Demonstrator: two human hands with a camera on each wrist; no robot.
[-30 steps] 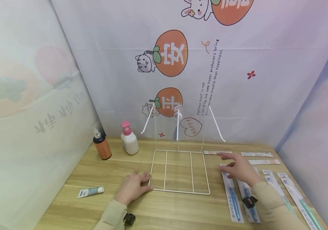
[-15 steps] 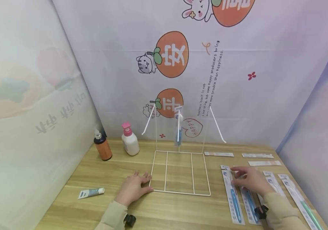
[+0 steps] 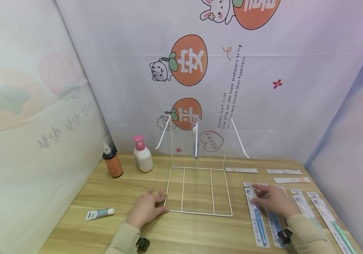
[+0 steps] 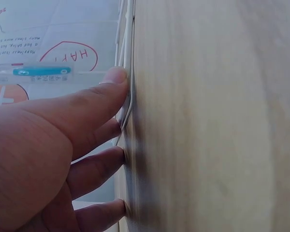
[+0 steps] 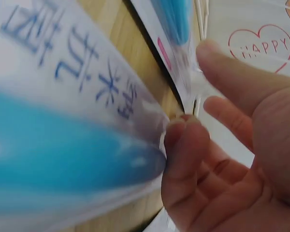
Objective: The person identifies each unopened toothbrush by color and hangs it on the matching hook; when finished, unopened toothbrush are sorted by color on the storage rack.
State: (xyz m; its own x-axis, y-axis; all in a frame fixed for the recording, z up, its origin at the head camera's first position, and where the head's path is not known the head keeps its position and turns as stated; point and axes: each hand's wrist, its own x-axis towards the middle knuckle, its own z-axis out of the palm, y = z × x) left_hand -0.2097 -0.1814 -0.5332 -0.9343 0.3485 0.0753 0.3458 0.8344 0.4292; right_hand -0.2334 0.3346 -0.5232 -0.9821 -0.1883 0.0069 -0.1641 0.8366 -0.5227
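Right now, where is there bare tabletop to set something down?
Bare wood lies between the small white tube and the left hand, and along the near edge before the white wire rack. Crowded: packaged toothbrushes around the right hand.

Left hand (image 3: 146, 208) is pressing flat against the white wire rack's (image 3: 197, 190) front corner, right hand (image 3: 272, 201) is resting on the blue packaged toothbrushes (image 3: 257, 218) on the wooden table (image 3: 184, 233)

right hand (image 3: 272, 201) | dropped from mid-air onto toothbrush packs (image 3: 257, 215) | fingers now lifting one edge
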